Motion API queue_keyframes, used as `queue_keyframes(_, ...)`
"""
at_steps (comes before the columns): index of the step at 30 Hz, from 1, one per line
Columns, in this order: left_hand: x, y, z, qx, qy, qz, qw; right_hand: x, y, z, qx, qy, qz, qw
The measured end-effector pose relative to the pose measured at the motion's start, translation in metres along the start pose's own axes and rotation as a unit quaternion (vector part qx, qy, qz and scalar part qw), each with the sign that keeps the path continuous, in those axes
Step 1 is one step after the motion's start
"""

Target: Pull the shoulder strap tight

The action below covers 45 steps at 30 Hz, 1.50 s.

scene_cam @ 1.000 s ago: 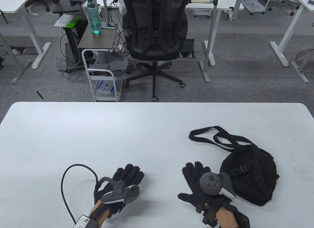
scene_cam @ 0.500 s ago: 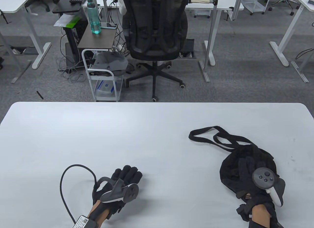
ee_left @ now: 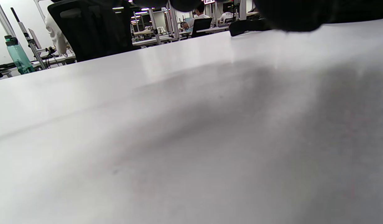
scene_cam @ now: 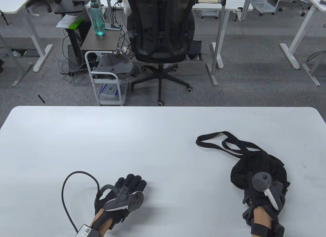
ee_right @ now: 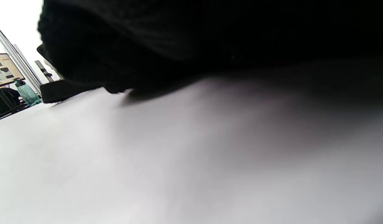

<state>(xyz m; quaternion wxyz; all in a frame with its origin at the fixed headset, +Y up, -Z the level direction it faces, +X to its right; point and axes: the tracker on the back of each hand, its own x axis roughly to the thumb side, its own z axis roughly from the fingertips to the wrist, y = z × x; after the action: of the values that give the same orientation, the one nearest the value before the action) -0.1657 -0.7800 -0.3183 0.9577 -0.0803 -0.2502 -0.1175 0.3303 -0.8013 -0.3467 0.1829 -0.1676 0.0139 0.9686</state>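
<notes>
Backpack (scene_cam: 257, 168) lies black and slumped at the right of the white table (scene_cam: 152, 145), its shoulder strap (scene_cam: 219, 142) looping out toward the far left of it. My right hand (scene_cam: 262, 193) rests on top of the bag; its fingers are lost against the dark fabric, so I cannot tell whether they grip anything. My left hand (scene_cam: 124, 191) lies well apart on the table, fingers stretched out flat, holding nothing, a black cable (scene_cam: 68, 193) curling beside it.
</notes>
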Motion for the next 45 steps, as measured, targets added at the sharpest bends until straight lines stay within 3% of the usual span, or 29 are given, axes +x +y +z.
queue_keyframes(5, 0.001, 0.003, 0.000, 0.002, -0.002, 0.001, 1.000, 0.010, -0.019, 0.003, -0.086, -0.018, -0.043, 0.995)
queue_keyframes(11, -0.002, 0.004, -0.001, 0.004, 0.001, 0.013, 1.000, 0.028, -0.041, 0.006, -0.111, -0.025, -0.077, 0.990)
queue_keyframes(13, -0.002, 0.004, -0.001, 0.003, 0.000, 0.010, 1.000, 0.045, -0.053, 0.008, -0.128, -0.038, -0.054, 0.990)
queue_keyframes(21, -0.004, 0.003, -0.001, -0.002, 0.003, 0.011, 1.000, 0.136, -0.097, 0.025, -0.161, -0.125, -0.087, 0.975)
queue_keyframes(29, -0.011, 0.004, 0.000, 0.000, 0.016, 0.017, 1.000, 0.228, -0.110, 0.052, -0.175, -0.207, -0.087, 0.959)
queue_keyframes(34, -0.020, 0.005, 0.002, -0.004, 0.048, 0.005, 0.999, 0.277, -0.094, 0.077, -0.170, -0.267, -0.088, 0.944)
queue_keyframes(37, -0.032, 0.006, 0.004, -0.005, 0.080, -0.008, 0.997, 0.303, -0.066, 0.096, -0.141, -0.304, -0.062, 0.940)
queue_keyframes(45, -0.073, -0.001, 0.015, -0.013, 0.153, 0.023, 0.988, 0.329, 0.044, 0.152, -0.034, -0.357, 0.017, 0.933)
